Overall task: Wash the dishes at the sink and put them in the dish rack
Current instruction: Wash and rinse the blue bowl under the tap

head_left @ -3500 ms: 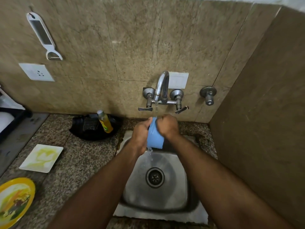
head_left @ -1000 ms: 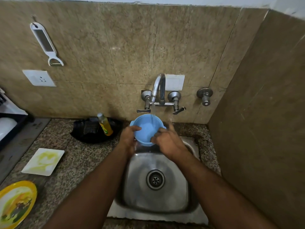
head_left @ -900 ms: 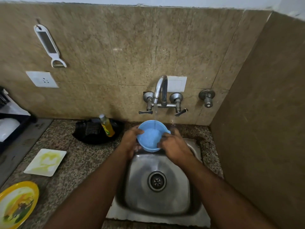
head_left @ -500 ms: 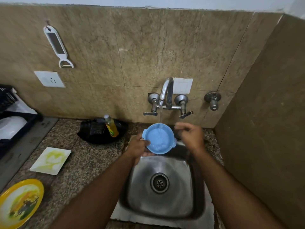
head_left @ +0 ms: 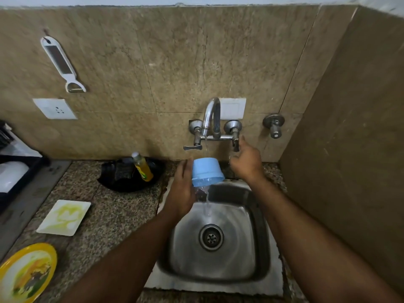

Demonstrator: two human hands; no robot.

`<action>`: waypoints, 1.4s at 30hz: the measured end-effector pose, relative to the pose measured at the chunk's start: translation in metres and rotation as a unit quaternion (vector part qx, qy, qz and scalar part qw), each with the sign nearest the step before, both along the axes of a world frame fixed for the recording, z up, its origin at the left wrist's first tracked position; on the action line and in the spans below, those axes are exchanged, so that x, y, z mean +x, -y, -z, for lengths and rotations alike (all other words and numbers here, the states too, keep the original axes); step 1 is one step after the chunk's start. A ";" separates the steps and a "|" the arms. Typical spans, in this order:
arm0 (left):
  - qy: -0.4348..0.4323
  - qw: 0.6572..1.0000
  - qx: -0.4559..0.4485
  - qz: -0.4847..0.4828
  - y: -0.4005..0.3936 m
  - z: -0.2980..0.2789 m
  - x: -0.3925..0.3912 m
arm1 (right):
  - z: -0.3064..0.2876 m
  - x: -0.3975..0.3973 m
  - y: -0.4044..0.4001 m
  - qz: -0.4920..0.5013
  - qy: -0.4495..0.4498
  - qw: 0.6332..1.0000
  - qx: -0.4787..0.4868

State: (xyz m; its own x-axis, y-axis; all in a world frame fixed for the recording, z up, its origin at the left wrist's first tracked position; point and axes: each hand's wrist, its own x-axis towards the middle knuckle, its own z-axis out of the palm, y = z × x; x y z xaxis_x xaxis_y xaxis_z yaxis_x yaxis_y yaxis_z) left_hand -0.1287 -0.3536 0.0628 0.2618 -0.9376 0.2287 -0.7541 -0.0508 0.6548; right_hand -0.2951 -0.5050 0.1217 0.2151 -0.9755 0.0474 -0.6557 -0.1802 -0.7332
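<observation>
L hand [head_left: 182, 189] grips blue bowl [head_left: 206, 171], tipped mouth-down over steel sink [head_left: 260, 254], water spilling out | R hand [head_left: 246, 160] up at tap handle [head_left: 235, 145], fingers loosely extended | tap [head_left: 211, 115] running | counter L: soap bottle [head_left: 143, 166], white sq plate [head_left: 64, 217], yellow plate [head_left: 26, 272]

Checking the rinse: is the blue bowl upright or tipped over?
Tipped: the blue bowl, held by the left hand, has its base up and water pours from its rim.
</observation>
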 end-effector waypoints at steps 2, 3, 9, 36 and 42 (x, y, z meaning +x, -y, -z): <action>0.033 0.999 -0.012 -0.004 -0.006 0.008 0.001 | -0.003 -0.004 -0.003 -0.029 -0.059 0.998 -0.009; 0.043 0.999 -0.015 -0.009 -0.008 0.010 0.001 | -0.003 -0.006 -0.003 -0.039 -0.072 0.997 -0.006; 0.091 0.995 -0.035 -0.002 -0.011 0.008 -0.008 | 0.010 -0.010 -0.015 -0.050 -0.007 0.996 0.076; -0.335 0.942 0.033 0.007 -0.017 -0.041 0.002 | 0.009 -0.017 -0.048 -0.090 0.362 0.870 0.321; -0.362 0.932 0.023 0.029 -0.023 -0.047 0.002 | -0.004 -0.029 -0.050 -0.155 0.309 0.915 0.206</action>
State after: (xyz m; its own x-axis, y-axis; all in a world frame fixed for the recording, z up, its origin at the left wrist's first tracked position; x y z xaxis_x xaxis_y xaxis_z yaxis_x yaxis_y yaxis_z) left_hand -0.1266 -0.3303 0.1097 0.2808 -0.9594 -0.0283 -0.1187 -0.0640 0.9909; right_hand -0.3245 -0.4555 0.1254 0.5414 -0.8343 -0.1037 -0.0566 0.0870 -0.9946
